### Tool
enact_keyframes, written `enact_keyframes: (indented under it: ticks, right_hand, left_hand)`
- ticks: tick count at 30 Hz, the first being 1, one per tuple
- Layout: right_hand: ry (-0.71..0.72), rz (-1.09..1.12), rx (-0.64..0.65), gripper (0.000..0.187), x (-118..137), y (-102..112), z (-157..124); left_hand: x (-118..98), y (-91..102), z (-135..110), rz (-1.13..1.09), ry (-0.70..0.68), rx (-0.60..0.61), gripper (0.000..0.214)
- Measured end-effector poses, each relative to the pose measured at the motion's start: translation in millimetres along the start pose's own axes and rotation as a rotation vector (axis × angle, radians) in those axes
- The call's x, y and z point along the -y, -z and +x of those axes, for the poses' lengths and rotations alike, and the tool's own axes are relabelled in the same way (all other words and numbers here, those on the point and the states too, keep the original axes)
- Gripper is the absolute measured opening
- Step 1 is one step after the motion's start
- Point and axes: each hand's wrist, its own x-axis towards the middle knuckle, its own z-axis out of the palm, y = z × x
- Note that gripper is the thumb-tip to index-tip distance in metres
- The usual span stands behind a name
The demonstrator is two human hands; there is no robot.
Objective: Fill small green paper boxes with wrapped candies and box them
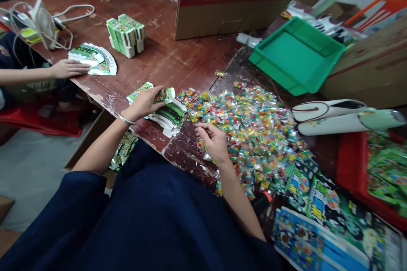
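My left hand [143,105] is closed on a small green carton [165,94] with a colourful print, holding it over a fanned stack of flat green-and-white cartons [171,115]. More green cartons [139,92] lie under and beside that wrist, which wears a bangle. My right hand [214,142] hovers at the left edge of a wide heap of small clear candy packets [251,131], filled with multicoloured sweets. Its thumb and forefinger are drawn together; whatever they may hold is too small to make out.
A co-worker's hand [70,68] rests on another carton fan [106,61] at left. Beyond stand banded carton stacks [125,36], a small fan [44,23] and a large cardboard box [235,4]. Rightward are a green tray [295,57], a white pouch [333,123] and a red bin [351,161].
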Motion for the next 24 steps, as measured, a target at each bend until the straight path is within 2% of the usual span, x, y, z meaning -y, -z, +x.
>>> enact_keyframes:
  ticks: [2, 3, 6, 9, 13, 15, 17, 19, 22, 24]
  right_hand:
    - [0.049, 0.041, 0.005, 0.031, 7, -6, 2]
    - [0.085, 0.063, 0.025, 0.035, 12, -9, 3]
    - [0.189, 0.094, 0.131, 0.051, 30, -19, 8]
    - [0.247, 0.066, 0.187, 0.051, 42, -24, 11]
    - [0.289, 0.012, 0.256, 0.023, 44, -22, 9]
    - [0.273, 0.025, 0.220, 0.026, 43, -20, 7]
    - [0.248, 0.043, 0.169, 0.038, 43, -18, 5]
    - [0.234, 0.017, 0.190, 0.044, 44, -15, 4]
    - [0.183, -0.014, 0.238, 0.041, 47, -9, 6]
    - [0.110, 0.021, 0.276, 0.031, 48, -4, 9]
  left_hand:
    - [-16, 2.4, -14, -0.234, -0.025, -0.055, 0.070]
    - [-26, 2.4, -21, -0.394, -0.029, -0.042, 0.071]
    - [-58, -3.0, -38, -0.878, -0.006, 0.117, 0.064]
    - [-77, -11.8, -49, -1.121, 0.041, 0.217, 0.057]
    - [-80, -15.9, -54, -1.143, 0.072, 0.263, 0.060]
    - [-79, -14.0, -53, -1.125, 0.038, 0.284, 0.058]
    - [-81, -11.2, -52, -1.130, -0.003, 0.308, 0.055]
    - [-84, -9.1, -51, -1.124, -0.026, 0.316, 0.052]
    - [-90, -8.8, -52, -1.012, -0.045, 0.300, 0.048]
    - [-93, -10.6, -54, -0.907, -0.075, 0.303, 0.043]
